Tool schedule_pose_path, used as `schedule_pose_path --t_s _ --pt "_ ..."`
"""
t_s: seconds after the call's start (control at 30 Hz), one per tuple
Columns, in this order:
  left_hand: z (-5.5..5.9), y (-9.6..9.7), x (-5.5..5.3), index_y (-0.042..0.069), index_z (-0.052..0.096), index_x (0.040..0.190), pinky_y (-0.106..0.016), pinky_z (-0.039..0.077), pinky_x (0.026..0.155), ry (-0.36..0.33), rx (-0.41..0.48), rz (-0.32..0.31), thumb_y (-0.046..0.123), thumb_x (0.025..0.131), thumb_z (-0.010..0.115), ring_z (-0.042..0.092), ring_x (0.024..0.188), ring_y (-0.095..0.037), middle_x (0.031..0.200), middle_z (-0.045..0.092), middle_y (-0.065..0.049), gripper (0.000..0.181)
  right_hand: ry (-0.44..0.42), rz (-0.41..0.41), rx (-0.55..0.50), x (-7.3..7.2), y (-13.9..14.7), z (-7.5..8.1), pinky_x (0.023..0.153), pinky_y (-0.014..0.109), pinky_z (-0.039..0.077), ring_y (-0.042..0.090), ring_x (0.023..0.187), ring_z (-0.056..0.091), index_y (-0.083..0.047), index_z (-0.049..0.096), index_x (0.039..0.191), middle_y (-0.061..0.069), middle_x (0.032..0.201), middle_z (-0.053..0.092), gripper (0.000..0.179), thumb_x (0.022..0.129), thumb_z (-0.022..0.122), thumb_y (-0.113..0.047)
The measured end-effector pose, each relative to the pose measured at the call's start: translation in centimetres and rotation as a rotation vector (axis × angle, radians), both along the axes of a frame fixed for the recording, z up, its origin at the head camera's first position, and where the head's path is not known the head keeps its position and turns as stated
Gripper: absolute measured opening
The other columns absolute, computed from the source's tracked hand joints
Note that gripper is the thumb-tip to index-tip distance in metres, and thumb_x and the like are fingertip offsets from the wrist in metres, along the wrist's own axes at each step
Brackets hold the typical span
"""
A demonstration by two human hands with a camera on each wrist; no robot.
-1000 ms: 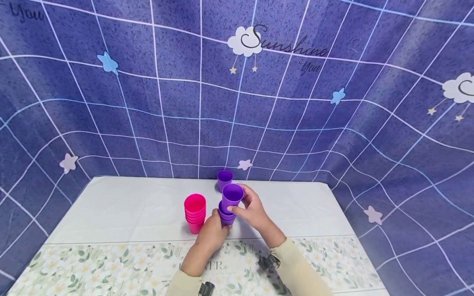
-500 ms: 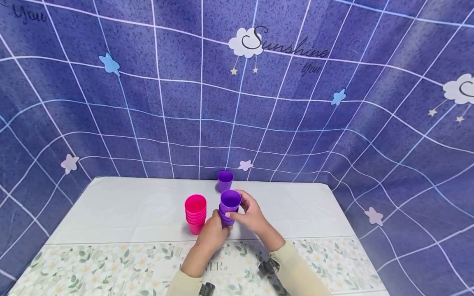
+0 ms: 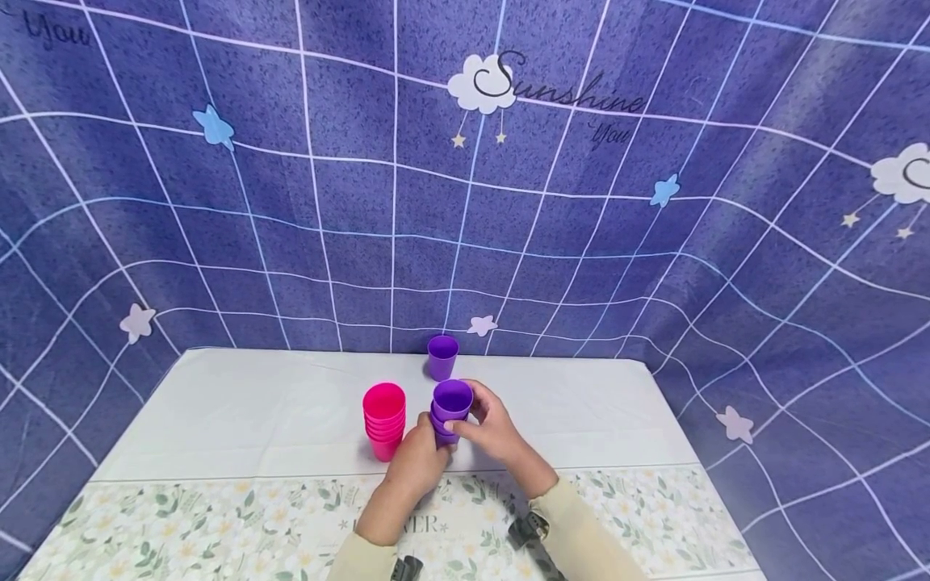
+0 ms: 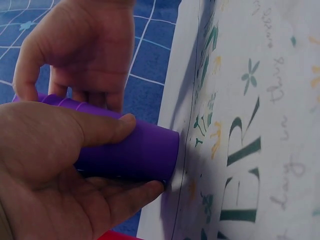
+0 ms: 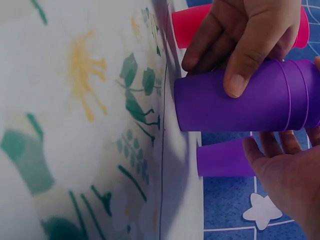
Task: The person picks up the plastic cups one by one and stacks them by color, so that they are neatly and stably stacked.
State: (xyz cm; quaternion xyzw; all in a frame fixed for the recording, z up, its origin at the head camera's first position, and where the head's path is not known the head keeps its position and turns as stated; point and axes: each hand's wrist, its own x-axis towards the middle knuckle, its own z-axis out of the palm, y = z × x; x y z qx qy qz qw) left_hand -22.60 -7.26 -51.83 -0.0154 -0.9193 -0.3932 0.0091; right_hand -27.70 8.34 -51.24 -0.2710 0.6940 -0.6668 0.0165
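A stack of nested purple cups (image 3: 452, 401) stands upright in front of the person. The left hand (image 3: 420, 454) grips its lowest cup (image 4: 145, 150) from the left side, thumb and fingers wrapped round the wall. At the upper part of the stack, the right hand (image 3: 497, 426) holds the top cup, thumb in front and fingers behind the rim. In the right wrist view, stepped rims show where the cups (image 5: 230, 102) sit inside one another. One more purple cup (image 3: 441, 361) stands alone behind the stack.
Left of the hands stands a stack of nested pink cups (image 3: 383, 424). The white table (image 3: 218, 403) has a flower-patterned strip (image 3: 218, 524) along its near side. A blue gridded curtain (image 3: 349, 202) hangs behind the table and along its sides.
The right hand has moved down with the top purple cup, which has sunk into the stack held by the left hand. The left hand and the other cups have stayed put.
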Motion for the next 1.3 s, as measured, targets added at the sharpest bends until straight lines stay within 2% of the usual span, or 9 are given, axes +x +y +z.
schedule_pose_path --t_s 0.23,0.43,0.53,0.63,0.77,0.87,0.97,1.2,1.3 --pt "-0.1 0.0 -0.1 -0.006 0.045 0.130 -0.048 0.055 0.094 0.010 0.001 -0.006 0.019 0.087 0.073 0.069 0.108 -0.034 0.109 0.070 -0.020 0.057 -0.047 0.007 0.006 0.1 0.1 -0.8 0.106 0.022 0.047 0.005 0.117 0.061 -0.003 0.050 0.138 0.025 0.131 0.059 0.059 0.083 0.071 -0.001" --pt "0.0 -0.2 -0.1 -0.006 0.045 0.130 -0.049 0.055 0.094 0.001 -0.003 0.004 0.020 0.087 0.074 0.069 0.107 -0.035 0.109 0.069 -0.021 0.057 -0.008 0.052 0.001 0.3 0.2 -0.7 0.106 0.024 0.048 0.006 0.119 0.059 -0.002 0.046 0.143 0.028 0.134 0.056 0.065 0.083 0.070 -0.001" --pt "0.0 -0.2 -0.1 -0.006 0.045 0.130 -0.049 0.055 0.093 0.004 -0.003 0.004 0.021 0.087 0.074 0.069 0.107 -0.035 0.110 0.069 -0.022 0.059 0.015 0.108 -0.039 0.2 0.5 -0.6 0.106 0.024 0.046 0.006 0.122 0.056 0.001 0.040 0.146 0.032 0.136 0.051 0.067 0.083 0.061 0.003" --pt "0.2 -0.2 0.1 -0.007 0.044 0.132 -0.050 0.055 0.093 0.000 0.004 0.005 0.020 0.087 0.074 0.069 0.108 -0.036 0.112 0.069 -0.023 0.061 0.046 0.143 -0.149 -0.2 0.8 -0.7 0.108 0.026 0.045 0.012 0.126 0.054 0.011 0.034 0.146 0.029 0.139 0.050 0.063 0.084 0.049 0.005" --pt "0.4 -0.2 0.2 -0.007 0.043 0.133 -0.051 0.054 0.095 -0.013 0.013 0.007 0.020 0.087 0.074 0.068 0.109 -0.036 0.114 0.068 -0.023 0.062 0.056 0.003 -0.256 -0.9 0.8 -0.3 0.108 0.031 0.048 0.031 0.131 0.053 0.019 0.035 0.138 0.032 0.138 0.050 0.052 0.090 0.045 0.002" --pt "0.3 -0.2 0.2 -0.007 0.043 0.133 -0.051 0.054 0.096 -0.013 0.013 0.006 0.021 0.087 0.074 0.068 0.110 -0.036 0.114 0.068 -0.023 0.063 0.008 -0.169 -0.256 -1.9 0.5 0.1 0.108 0.033 0.049 0.041 0.132 0.050 0.016 0.042 0.136 0.038 0.137 0.047 0.046 0.093 0.052 0.003" --pt "0.3 -0.2 0.2 -0.007 0.043 0.135 -0.051 0.054 0.096 -0.021 0.009 0.006 0.022 0.087 0.074 0.068 0.110 -0.036 0.115 0.068 -0.023 0.064 -0.043 -0.275 -0.229 -3.3 0.2 0.2 0.110 0.037 0.047 0.042 0.134 0.048 0.012 0.045 0.136 0.033 0.140 0.049 0.047 0.091 0.058 0.005" --pt "0.4 -0.2 0.2 -0.007 0.042 0.135 -0.050 0.054 0.096 -0.030 -0.005 0.005 0.022 0.088 0.073 0.067 0.111 -0.037 0.116 0.068 -0.023 0.063 -0.109 -0.334 -0.103 -5.5 -0.4 1.8 0.115 0.059 0.036 0.046 0.138 0.043 0.007 0.045 0.140 0.028 0.145 0.048 0.061 0.084 0.070 0.001" --pt "0.5 -0.2 0.2 -0.008 0.043 0.134 -0.051 0.054 0.095 -0.012 -0.006 0.006 0.022 0.087 0.074 0.068 0.110 -0.037 0.115 0.068 -0.024 0.063 -0.112 -0.351 -0.054 -6.1 -0.7 2.3 0.114 0.061 0.036 0.044 0.135 0.046 0.004 0.047 0.139 0.029 0.144 0.049 0.065 0.081 0.075 -0.002"
